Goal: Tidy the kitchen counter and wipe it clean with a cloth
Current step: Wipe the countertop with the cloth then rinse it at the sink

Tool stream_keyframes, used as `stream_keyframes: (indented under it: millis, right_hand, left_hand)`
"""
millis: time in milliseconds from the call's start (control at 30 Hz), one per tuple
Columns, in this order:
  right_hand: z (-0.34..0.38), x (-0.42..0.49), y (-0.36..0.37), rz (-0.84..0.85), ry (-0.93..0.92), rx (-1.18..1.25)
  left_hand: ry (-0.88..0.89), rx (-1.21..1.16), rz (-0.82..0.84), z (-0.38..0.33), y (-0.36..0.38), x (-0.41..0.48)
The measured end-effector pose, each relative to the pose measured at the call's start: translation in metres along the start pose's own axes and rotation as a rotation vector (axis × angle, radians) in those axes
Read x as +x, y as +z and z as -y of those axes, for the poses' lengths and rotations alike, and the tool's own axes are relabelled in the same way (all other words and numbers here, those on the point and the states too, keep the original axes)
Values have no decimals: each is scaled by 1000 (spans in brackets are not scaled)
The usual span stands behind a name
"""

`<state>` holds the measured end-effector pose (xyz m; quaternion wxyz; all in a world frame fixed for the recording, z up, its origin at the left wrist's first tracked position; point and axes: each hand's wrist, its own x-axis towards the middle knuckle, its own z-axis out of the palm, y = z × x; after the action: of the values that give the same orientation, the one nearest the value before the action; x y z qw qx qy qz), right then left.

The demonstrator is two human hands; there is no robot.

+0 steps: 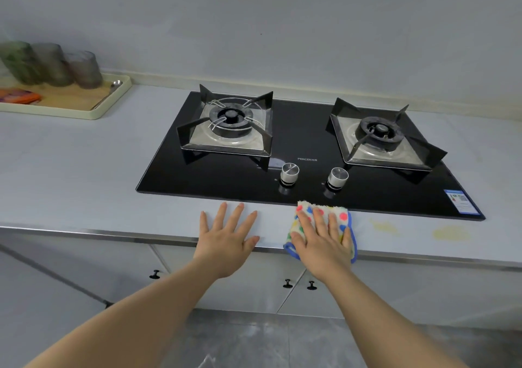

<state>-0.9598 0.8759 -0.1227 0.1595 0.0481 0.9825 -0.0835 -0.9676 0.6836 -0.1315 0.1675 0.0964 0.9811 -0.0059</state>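
Observation:
A folded cloth [343,216], cream with coloured dots and a blue hem, lies on the grey counter [84,175] just in front of the black gas hob. My right hand [320,236] presses flat on the cloth with straight fingers. To its left, my left hand [228,233] rests flat and spread on the bare counter at the front edge. Two yellowish stains [450,232] mark the counter to the right of the cloth.
The black two-burner gas hob [299,147] with two silver knobs fills the counter's middle. A cream tray [113,107] at the far left holds three upturned glasses [53,63], a spoon [108,92] and an orange packet. Cabinet doors with black knobs are below.

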Motion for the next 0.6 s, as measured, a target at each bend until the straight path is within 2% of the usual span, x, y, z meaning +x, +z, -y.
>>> stream_keyframes:
  millis: [133,267,433,600]
  right_hand:
    - [20,0,6,1,-46,15]
    - [-6,0,1,-2,-140,-39]
    - [1,-2,0,-28,18,6]
    - [14,-4,1,20,-68,-25]
  left_hand:
    - [-21,9,-8,0,3,2]
    - [-8,3,-9,1,4,3]
    - [5,-18,-7,2,3,2]
    - [25,-22,-3,3,0,0]
